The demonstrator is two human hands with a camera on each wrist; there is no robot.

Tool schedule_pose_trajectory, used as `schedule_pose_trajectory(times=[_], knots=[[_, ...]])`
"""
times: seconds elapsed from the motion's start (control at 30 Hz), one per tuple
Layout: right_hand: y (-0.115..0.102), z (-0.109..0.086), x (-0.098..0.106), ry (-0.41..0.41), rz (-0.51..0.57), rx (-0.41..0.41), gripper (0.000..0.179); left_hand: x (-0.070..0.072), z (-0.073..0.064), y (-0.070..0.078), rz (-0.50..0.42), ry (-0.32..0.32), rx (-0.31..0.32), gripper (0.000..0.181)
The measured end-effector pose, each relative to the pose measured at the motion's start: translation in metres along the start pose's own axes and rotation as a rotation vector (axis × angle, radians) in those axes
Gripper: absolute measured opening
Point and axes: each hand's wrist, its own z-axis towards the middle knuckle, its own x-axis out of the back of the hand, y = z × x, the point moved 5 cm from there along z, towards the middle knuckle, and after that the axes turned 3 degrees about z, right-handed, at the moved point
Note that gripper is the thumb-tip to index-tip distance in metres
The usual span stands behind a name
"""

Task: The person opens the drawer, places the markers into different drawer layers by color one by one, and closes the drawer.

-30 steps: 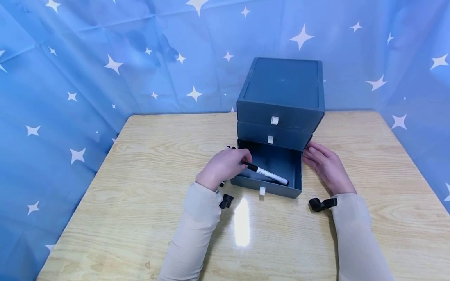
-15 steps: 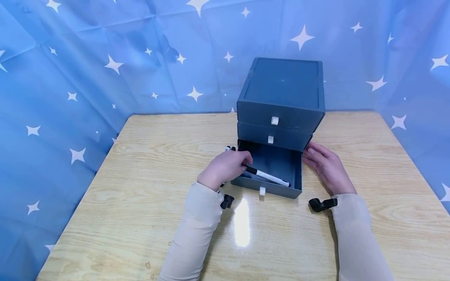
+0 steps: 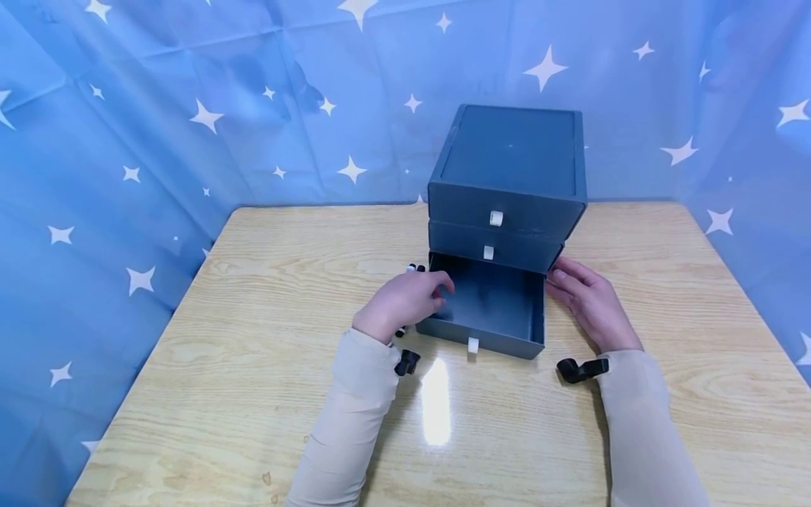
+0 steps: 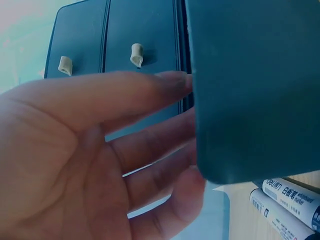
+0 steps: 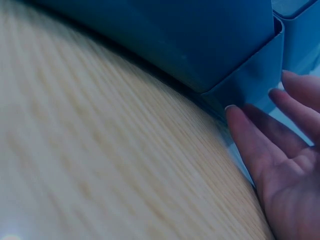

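A dark blue three-drawer cabinet point(image 3: 513, 151) stands on the table with its bottom drawer point(image 3: 479, 340) pulled out. My left hand point(image 3: 405, 299) reaches over that drawer's left side wall, fingers dipping inside. In the left wrist view, the drawer wall point(image 4: 255, 95) hides some fingertips; the thumb and fingers are loosely bent and apart, with no marker visible between them. Whiteboard markers point(image 4: 290, 200) lie on the table beside the drawer's left wall, mostly hidden under my hand in the head view. My right hand point(image 3: 586, 303) is at the cabinet's right side, fingers extended, fingertips close to the lower corner.
The upper two drawers, with white pull tabs point(image 3: 496, 218), are closed. A wooden table point(image 3: 279, 296) lies under everything, and a blue star-patterned cloth point(image 3: 317, 105) hangs behind. Black wrist-camera mounts point(image 3: 583, 370) stick out from both sleeves.
The black-and-white marker that my left hand held over the bottom drawer is out of sight now. The left hand stays nearly in place; the right hand has not moved.
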Motion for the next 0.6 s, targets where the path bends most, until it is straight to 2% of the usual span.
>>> schedule_pose_trajectory(times=[0.3,0.6], knots=[[0.001,0.001,-0.001,0.008,-0.024,0.015,0.049,0.016,-0.008,-0.011,-0.047,0.114,0.015,0.019],[0.0,0.001,-0.004,0.011,-0.132,0.004,0.052,0.026,-0.015,-0.032,-0.104,0.156,0.05,0.025]])
